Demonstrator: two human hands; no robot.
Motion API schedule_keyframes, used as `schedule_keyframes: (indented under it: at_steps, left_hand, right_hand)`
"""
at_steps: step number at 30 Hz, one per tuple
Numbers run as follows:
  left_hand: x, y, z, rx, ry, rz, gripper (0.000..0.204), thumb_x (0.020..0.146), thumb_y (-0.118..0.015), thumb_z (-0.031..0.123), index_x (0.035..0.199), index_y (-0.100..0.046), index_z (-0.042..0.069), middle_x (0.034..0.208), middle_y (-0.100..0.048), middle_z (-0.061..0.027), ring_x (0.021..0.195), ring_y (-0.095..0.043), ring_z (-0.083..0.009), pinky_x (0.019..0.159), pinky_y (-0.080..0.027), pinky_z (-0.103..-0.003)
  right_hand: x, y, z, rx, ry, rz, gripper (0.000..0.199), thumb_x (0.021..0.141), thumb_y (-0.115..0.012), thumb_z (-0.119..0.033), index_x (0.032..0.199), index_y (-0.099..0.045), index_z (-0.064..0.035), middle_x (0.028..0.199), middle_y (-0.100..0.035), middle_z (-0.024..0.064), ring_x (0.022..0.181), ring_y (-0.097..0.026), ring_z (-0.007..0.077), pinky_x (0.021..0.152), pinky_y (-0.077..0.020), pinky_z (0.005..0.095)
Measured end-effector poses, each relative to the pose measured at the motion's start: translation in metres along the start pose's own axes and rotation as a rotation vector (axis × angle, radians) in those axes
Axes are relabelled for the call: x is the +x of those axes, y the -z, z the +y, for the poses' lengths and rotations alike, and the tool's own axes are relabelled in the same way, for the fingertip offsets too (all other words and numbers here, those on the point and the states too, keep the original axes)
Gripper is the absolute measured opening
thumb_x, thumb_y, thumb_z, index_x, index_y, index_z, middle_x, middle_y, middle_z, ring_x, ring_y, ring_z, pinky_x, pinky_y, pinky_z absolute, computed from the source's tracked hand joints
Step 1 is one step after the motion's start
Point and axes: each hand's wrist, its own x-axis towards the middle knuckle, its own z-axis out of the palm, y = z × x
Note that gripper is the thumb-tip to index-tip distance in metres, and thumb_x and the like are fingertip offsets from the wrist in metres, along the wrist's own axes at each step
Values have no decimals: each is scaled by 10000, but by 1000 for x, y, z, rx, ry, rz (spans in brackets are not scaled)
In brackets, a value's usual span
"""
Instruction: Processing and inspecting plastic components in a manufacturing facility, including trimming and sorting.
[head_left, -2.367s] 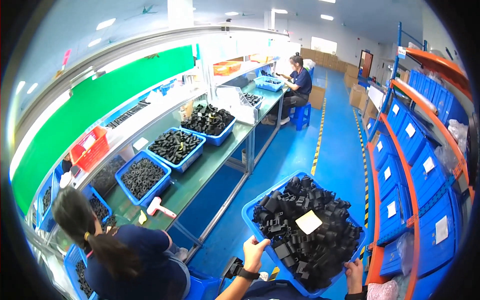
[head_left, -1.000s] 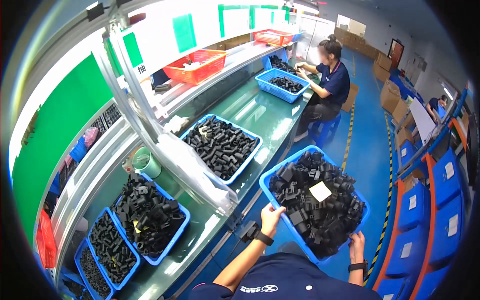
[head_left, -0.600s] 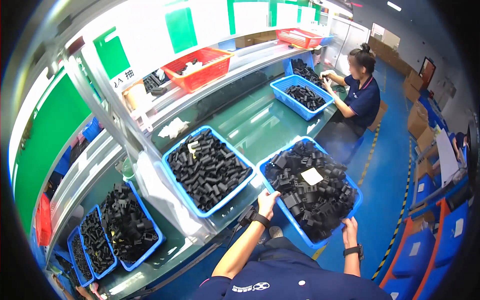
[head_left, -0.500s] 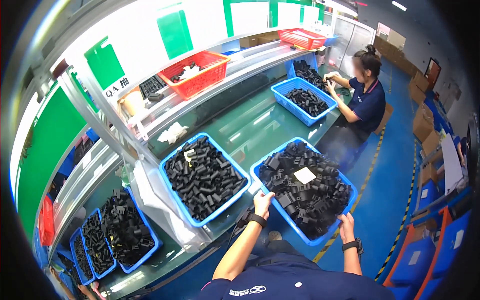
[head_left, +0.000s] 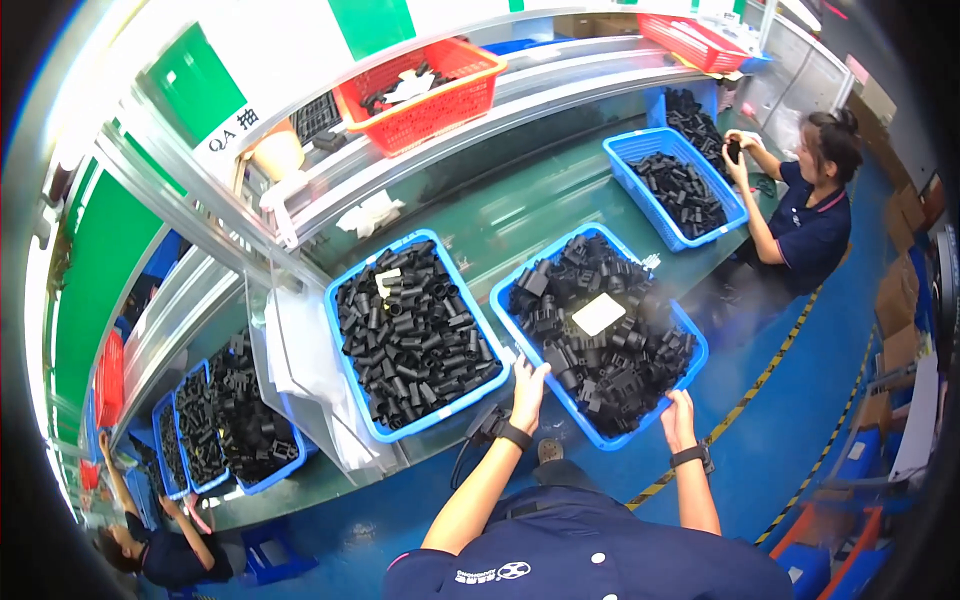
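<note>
A person in a dark navy shirt [head_left: 640, 545] stands at a green-topped bench [head_left: 530, 225], holding a blue basin [head_left: 606, 441] heaped with black plastic parts [head_left: 645, 365]. The left hand [head_left: 527, 392] is clamped on the near-left rim, thumb inward, its other fingers partly hidden; the right hand [head_left: 680, 420] is curled on the near-right rim. The basin is just beside a second blue basin [head_left: 385, 434] of black tubular parts, its far side overlapping the bench edge in view and its near side over the floor. As far as can be judged, the lifting is done: the basin appears to be at about bench height, well filled. It has not been let go, and whether any of it rests on the bench cannot be told. Farther along, a co-worker [head_left: 815, 225] handles a small dark piece beside a blue basket [head_left: 690, 242]. A white sign [head_left: 233, 133] above the bench carries a short line of dark characters, and the shirt bears a small white emblem [head_left: 513, 571] with lettering. The pale note [head_left: 600, 314] on the heap shows no legible writing.
</note>
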Motion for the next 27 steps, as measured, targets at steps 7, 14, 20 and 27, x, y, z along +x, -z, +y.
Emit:
schedule_keyframes:
  at_steps: [7, 14, 20, 27]
  left_hand:
    - [-105, 67, 18, 7, 434, -193, 343, 868, -502, 216, 1163, -464, 44, 1107, -551, -155, 963, -575, -237, 813, -474, -344]
    - [-206, 226, -61, 62, 601, 356, 347, 842, -498, 271, 1091, -502, 30, 968, -593, -150, 847, -603, -251, 703, -511, -360]
    - [-318, 317, -155, -14, 814, 702, 393, 789, -508, 287, 1066, -489, 10, 1004, -568, -180, 880, -572, -300, 696, -490, -437]
    - [-443, 408, -333, -110, 713, 454, 584, 770, -562, 443, 1162, -445, 26, 1103, -531, -202, 930, -546, -360, 820, -412, -482]
  right_hand:
    - [43, -57, 20, 116, -121, -117, 174, 708, -477, 40, 723, -391, -111, 707, -449, 4, 671, -451, 115, 662, -391, 274]
    - [46, -116, 47, 40, -112, -220, 177, 716, -482, 27, 753, -380, -113, 735, -447, 10, 705, -456, 124, 758, -404, 326]
    - [7, -75, 73, -218, -225, -271, 203, 852, -445, -222, 981, -497, -73, 1011, -594, 132, 919, -597, 253, 799, -458, 343]
    - [-83, 64, 264, -1684, -726, -593, 287, 767, -485, -216, 748, -645, 21, 748, -649, 166, 597, -636, 269, 550, -523, 379]
